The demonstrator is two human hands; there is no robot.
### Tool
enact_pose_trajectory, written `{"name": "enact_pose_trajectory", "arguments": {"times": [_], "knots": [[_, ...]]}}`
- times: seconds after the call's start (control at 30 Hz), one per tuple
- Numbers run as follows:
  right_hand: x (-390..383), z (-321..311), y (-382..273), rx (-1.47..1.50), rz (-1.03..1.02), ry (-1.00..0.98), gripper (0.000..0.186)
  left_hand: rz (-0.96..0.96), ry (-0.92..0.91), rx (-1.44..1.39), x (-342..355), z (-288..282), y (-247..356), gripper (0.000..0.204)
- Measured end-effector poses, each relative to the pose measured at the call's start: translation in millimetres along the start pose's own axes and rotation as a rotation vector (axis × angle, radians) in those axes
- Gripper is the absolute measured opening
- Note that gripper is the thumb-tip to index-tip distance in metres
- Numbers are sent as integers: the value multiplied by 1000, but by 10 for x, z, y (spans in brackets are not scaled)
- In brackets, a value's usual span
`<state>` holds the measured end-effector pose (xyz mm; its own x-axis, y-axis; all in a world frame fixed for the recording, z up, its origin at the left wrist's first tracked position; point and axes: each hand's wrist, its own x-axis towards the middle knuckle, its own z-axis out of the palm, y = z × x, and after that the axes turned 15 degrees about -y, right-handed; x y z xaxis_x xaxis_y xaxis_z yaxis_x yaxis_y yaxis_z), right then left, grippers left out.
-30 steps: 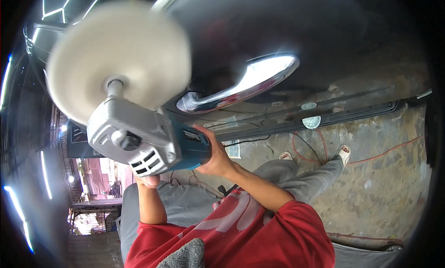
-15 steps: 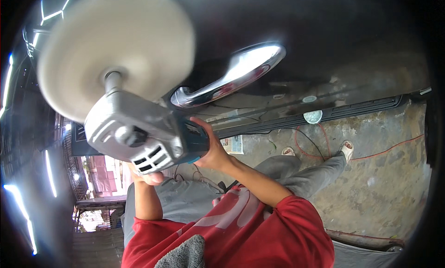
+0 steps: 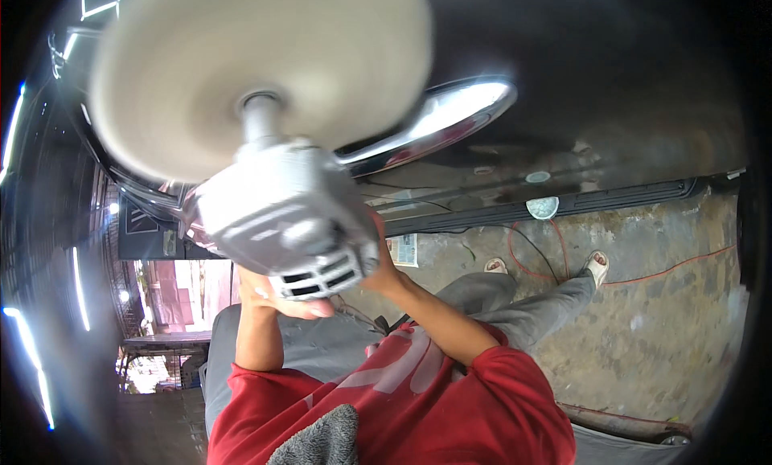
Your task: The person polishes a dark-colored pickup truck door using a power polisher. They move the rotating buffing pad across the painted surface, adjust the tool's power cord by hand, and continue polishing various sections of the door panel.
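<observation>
Both my hands are wrapped round a power polisher (image 3: 281,208) with a silver gear head and vent slots. Its wide cream buffing pad (image 3: 338,55) is blurred by spinning and stands up near a glossy dark car panel (image 3: 611,87); whether it touches cannot be told. My left hand (image 3: 281,299) holds the tool from below, thumb showing under the vents. At the tool's right side my right hand (image 3: 388,268) grips the body, its fingers mostly hidden behind it. The pad's lower right edge covers part of a chrome door handle (image 3: 462,115).
A pale bowl (image 3: 543,208) sits by the dark running board (image 3: 627,198). Red cord (image 3: 675,266) loops over the stained concrete floor (image 3: 643,336), near my sandalled feet. Newspaper (image 3: 404,250) lies beyond my right forearm. A grey towel (image 3: 322,439) hangs over my red shirt.
The polisher has moved right with both hands still on it. Its pad now overlaps the near end of the door handle, which showed whole before.
</observation>
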<state>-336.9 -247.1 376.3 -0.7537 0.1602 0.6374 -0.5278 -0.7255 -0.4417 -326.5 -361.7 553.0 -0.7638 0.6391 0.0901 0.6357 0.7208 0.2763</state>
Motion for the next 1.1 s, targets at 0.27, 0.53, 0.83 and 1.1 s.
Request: {"name": "enact_pose_trajectory", "arguments": {"times": [0.27, 0.53, 0.83, 1.1], "knots": [[36, -19, -45, 78, 199, -91, 102, -26, 29, -6, -120, -84, -101, 86], [9, 38, -118, -26, 42, 35, 102, -41, 113, -17, -98, 47, -284, 86], [6, 112, 47, -283, 255, -168, 92, -161, 397, -162, -568, 55, -663, 86], [-8, 73, -120, -413, 359, -259, 88, -186, 527, -407, -479, 203, -563, 92]]}}
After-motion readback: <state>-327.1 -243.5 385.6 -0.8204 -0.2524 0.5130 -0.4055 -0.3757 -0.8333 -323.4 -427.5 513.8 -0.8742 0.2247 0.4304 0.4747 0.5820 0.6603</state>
